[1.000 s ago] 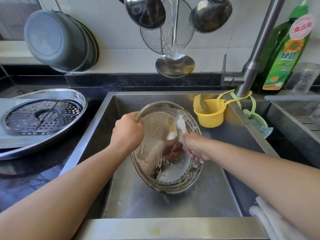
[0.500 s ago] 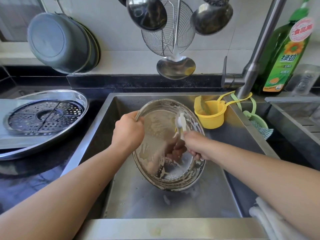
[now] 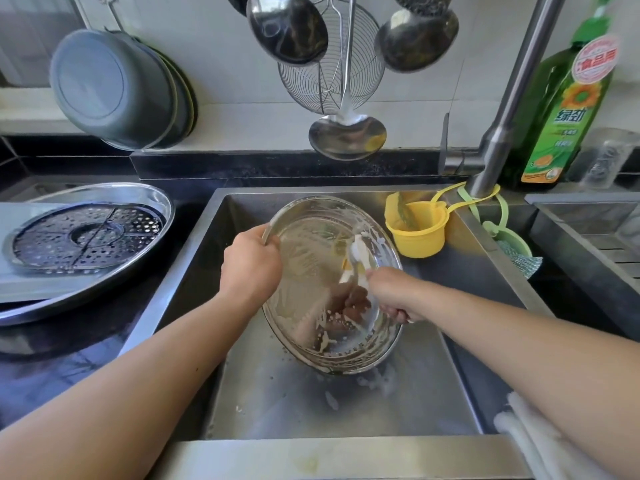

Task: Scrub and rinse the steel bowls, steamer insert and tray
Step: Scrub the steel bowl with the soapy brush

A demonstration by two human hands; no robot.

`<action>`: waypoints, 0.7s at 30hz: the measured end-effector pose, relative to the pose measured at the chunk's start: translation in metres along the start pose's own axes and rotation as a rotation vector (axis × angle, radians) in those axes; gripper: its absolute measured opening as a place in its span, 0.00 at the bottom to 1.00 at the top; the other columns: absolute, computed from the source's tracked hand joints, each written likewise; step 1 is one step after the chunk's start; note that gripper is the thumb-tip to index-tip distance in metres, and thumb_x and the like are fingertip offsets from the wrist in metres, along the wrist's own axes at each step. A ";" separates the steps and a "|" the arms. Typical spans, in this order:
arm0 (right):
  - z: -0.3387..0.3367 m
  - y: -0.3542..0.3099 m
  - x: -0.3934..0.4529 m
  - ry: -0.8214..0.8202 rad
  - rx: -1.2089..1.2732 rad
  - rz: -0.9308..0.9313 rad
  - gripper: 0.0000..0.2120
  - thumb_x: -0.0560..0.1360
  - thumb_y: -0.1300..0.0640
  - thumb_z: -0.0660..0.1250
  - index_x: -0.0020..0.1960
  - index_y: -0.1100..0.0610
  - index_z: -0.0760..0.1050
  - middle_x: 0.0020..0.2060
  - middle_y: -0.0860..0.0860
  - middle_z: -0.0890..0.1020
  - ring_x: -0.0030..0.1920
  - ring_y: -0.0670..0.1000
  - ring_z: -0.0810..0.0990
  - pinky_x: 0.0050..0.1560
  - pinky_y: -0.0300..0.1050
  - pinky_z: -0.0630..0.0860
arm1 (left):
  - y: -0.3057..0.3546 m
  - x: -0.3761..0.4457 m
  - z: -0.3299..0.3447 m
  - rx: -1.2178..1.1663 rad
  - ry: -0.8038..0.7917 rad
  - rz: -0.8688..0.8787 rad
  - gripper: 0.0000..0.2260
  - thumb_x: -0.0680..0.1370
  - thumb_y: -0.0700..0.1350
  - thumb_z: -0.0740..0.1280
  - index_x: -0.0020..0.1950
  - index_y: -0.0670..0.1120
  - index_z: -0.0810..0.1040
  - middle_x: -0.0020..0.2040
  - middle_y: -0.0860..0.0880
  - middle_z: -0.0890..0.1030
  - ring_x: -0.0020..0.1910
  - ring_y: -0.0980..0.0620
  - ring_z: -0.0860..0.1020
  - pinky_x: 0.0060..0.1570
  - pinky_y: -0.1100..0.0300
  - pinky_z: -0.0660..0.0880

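On the counter at your far left, the steamer insert (image 3: 86, 237) lies flat inside the tray (image 3: 152, 199), both untouched so far; the tray's near edge overhangs a board, so a bump from your elbow could tip it toward the sink (image 3: 221, 368).

Your left hand (image 3: 251, 263) curls round the upper-left rim of the steel bowl (image 3: 311, 258), which stands tilted in the sink with its lower edge on the basin floor. That rim is soapy: if your grip loosens, the bowl likely slides down and clatters, or spins away under the scrubbing.

Your right hand (image 3: 391, 292) is closed round a white sponge (image 3: 358, 252) pressed against the bowl's inner wall, foam smeared about it. Push too hard toward the far rim and you may knock the yellow cup (image 3: 417, 237) hanging just beside the bowl from the faucet (image 3: 498, 133).

At the far right, the green detergent bottle (image 3: 561, 109) carries a sunflower and Chinese writing; I read "绿劲" on the label and "食品用" on the round red sticker, the smaller print being too fine to read.
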State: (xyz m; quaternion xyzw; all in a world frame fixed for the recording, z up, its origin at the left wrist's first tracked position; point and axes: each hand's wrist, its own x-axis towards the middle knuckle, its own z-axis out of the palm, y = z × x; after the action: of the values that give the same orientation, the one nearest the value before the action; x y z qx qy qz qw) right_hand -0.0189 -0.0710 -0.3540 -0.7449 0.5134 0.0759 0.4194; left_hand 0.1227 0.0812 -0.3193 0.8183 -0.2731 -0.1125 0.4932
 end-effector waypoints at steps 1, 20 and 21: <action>0.000 0.002 0.001 -0.034 0.031 0.028 0.22 0.84 0.50 0.46 0.74 0.51 0.67 0.30 0.54 0.68 0.27 0.49 0.62 0.26 0.36 0.58 | 0.001 -0.001 0.000 -0.001 -0.007 0.010 0.13 0.86 0.47 0.60 0.47 0.57 0.80 0.36 0.51 0.81 0.33 0.52 0.77 0.34 0.58 0.72; 0.021 -0.004 -0.002 -0.086 -0.090 -0.045 0.15 0.86 0.46 0.48 0.64 0.50 0.67 0.34 0.54 0.71 0.27 0.50 0.65 0.25 0.35 0.61 | -0.009 0.009 -0.003 -0.003 0.020 -0.098 0.16 0.81 0.42 0.59 0.37 0.51 0.79 0.32 0.52 0.78 0.31 0.50 0.74 0.34 0.56 0.70; 0.031 -0.008 -0.009 -0.105 -0.150 -0.110 0.15 0.86 0.46 0.48 0.63 0.51 0.68 0.35 0.54 0.71 0.28 0.51 0.68 0.25 0.36 0.64 | -0.010 0.010 -0.004 -0.007 0.024 -0.107 0.16 0.81 0.43 0.59 0.37 0.52 0.80 0.33 0.52 0.78 0.32 0.49 0.74 0.35 0.55 0.71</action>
State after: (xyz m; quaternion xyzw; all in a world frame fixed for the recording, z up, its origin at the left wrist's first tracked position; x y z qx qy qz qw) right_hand -0.0066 -0.0417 -0.3643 -0.7961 0.4419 0.1301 0.3925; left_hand 0.1363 0.0823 -0.3247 0.8314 -0.2226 -0.1295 0.4924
